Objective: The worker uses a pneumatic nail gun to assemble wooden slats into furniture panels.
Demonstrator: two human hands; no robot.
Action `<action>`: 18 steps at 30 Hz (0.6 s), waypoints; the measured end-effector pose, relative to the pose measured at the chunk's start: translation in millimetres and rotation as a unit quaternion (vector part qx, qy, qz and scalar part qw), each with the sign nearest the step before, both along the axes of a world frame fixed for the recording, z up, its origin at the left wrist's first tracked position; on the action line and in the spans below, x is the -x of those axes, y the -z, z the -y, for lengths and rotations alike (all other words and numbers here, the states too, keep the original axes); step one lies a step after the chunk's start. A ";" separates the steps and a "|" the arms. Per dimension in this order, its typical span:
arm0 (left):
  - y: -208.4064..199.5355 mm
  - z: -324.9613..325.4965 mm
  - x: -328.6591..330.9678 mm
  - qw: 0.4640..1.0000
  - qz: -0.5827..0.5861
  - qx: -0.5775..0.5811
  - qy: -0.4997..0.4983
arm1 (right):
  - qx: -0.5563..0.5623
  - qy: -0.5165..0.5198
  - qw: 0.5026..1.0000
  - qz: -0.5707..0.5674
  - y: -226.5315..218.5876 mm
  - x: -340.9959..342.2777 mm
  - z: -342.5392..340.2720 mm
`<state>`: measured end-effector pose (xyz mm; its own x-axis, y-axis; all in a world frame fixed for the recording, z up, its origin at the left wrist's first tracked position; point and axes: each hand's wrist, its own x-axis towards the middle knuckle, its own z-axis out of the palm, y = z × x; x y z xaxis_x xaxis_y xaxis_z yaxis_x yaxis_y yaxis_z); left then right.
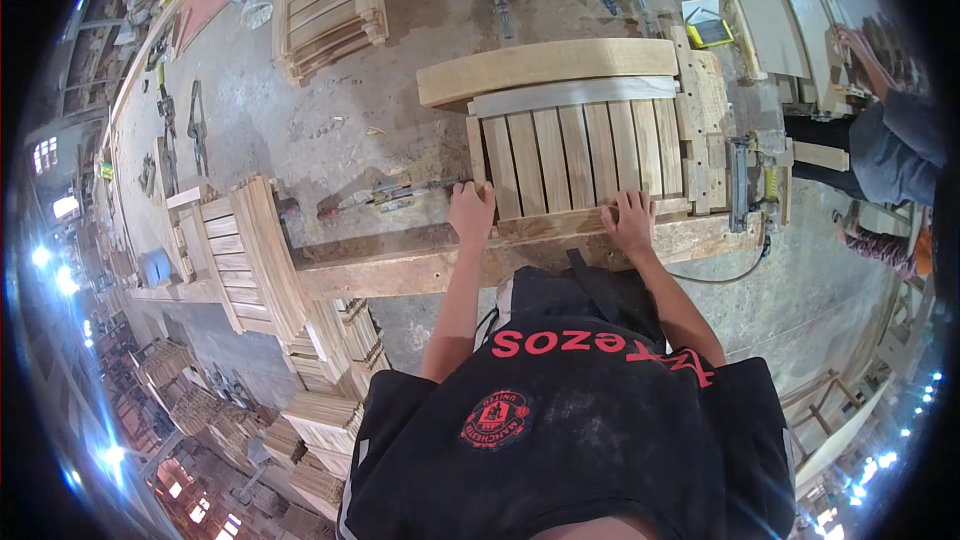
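A slatted wooden panel lies flat on the workbench in front of me, its narrow slats running away from me with dark gaps between them. My left hand is closed around the panel's near left corner. On its near rail, towards the right, my right hand has its fingers bent over the edge. Along the panel's far side sits a thick wooden beam. A wooden stop block with holes borders the right end, beside a metal clamp. My palms and part of the near rail are hidden.
Finished-looking slatted panels are stacked at the far left, and another stack stands at the near left. Metal clamps lie on the bench left of my left hand. A yellow tape measure rests far right. Another person works at the right.
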<state>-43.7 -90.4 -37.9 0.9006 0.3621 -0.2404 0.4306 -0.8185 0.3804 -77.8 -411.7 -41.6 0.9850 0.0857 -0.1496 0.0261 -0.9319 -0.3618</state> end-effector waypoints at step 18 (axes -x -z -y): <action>11.1 -163.7 -22.6 0.953 0.239 -0.054 -0.180 | -0.004 0.009 1.000 -0.011 -7.7 1.6 -8.1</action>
